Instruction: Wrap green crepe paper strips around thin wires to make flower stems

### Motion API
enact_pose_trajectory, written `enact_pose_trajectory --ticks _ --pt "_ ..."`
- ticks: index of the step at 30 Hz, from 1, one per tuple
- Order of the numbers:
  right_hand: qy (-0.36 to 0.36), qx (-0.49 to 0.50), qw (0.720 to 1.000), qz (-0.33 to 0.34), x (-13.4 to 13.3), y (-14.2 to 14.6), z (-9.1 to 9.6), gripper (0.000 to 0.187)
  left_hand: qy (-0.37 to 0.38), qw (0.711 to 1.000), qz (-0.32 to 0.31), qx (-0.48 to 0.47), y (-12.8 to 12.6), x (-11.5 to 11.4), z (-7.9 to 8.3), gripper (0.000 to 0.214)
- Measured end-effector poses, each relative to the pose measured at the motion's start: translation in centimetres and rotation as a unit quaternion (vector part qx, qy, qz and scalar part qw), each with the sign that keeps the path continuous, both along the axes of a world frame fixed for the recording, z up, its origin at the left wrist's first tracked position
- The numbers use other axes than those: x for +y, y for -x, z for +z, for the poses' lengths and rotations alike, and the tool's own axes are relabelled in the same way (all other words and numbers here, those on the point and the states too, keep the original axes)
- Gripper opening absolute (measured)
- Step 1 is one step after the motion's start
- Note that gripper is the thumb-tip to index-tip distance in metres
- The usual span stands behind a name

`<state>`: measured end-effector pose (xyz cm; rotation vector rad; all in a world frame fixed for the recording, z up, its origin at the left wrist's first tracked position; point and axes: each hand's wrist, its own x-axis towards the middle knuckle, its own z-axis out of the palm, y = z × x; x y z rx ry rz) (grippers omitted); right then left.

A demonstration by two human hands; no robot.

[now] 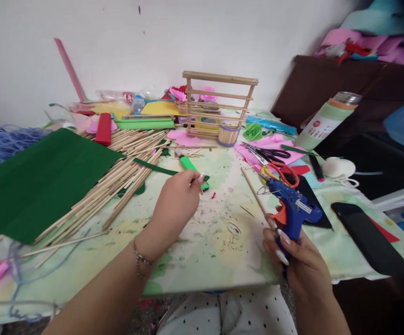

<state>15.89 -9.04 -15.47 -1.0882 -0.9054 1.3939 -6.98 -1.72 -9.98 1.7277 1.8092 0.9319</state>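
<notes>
My right hand (298, 260) grips a blue glue gun (292, 207) with an orange trigger, low at the table's front right. A thin wooden stick (254, 191) lies slanted beside the gun and reaches my right fingers. My left hand (177, 200) hovers over the middle of the table, fingers curled together near a green utility knife (193, 168) and a dark green paper strip (156, 167). What the left fingers hold, if anything, is hidden.
A pile of wooden sticks (125, 165) and a green felt sheet (37, 179) lie at left. A wooden stick frame (218, 104) stands at the back. Scissors (273, 156), pink paper (272, 144), a bottle (327, 120) and a black phone (366, 235) lie at right.
</notes>
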Motion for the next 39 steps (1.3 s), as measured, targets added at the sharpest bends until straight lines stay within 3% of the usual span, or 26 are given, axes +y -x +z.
enact_pose_trajectory --ticks 6,12,17,21,23,26,28,29,31,33,36,39 --pt "-0.036 -0.11 0.991 -0.061 3.2 -1.2 0.4 0.04 -0.002 1.0 0.01 -0.012 0.4 0.0 0.3 0.033" --pt "-0.082 -0.322 0.942 0.046 10.2 -1.9 2.2 0.031 0.021 0.999 -0.013 -0.04 0.1 -0.3 0.6 0.034" --pt "-0.132 -0.43 0.89 0.068 14.0 -0.9 0.5 0.024 0.019 0.999 -0.006 -0.049 0.3 -0.2 0.7 0.033" --pt "-0.169 -0.528 0.831 0.039 14.9 -1.4 -1.7 0.024 0.043 0.996 -0.017 -0.074 0.1 -0.3 0.6 0.032" --pt "-0.19 -0.578 0.793 0.032 14.6 -1.8 -1.9 0.027 0.053 0.994 -0.028 -0.093 -0.1 -0.5 0.7 0.031" --pt "-0.244 -0.618 0.747 -0.016 13.1 -2.1 -0.5 0.041 0.061 0.992 -0.042 -0.105 -0.2 -0.8 0.7 0.031" --pt "-0.31 -0.61 0.721 -0.11 11.6 -2.0 1.3 0.05 0.06 0.991 -0.051 -0.106 -0.3 -1.0 0.7 0.031" --pt "-0.34 -0.59 0.717 -0.148 10.8 -1.7 2.3 0.046 0.056 0.991 -0.057 -0.106 -0.3 -1.1 0.7 0.031" --pt "-0.412 -0.515 0.732 -0.171 9.5 -0.9 3.8 0.024 0.055 0.99 -0.067 -0.108 -0.4 -1.2 0.8 0.031" --pt "-0.453 -0.446 0.77 -0.05 9.0 0.1 4.6 0.004 0.072 0.987 -0.071 -0.124 -0.5 -1.4 0.9 0.031" --pt "-0.36 -0.388 0.839 0.124 9.4 1.9 4.5 0.005 0.126 0.974 -0.075 -0.174 -0.8 -1.7 1.3 0.03" --pt "-0.287 -0.301 0.895 0.163 9.9 3.0 3.6 0.007 0.16 0.959 -0.079 -0.218 -1.0 -1.8 1.5 0.029"
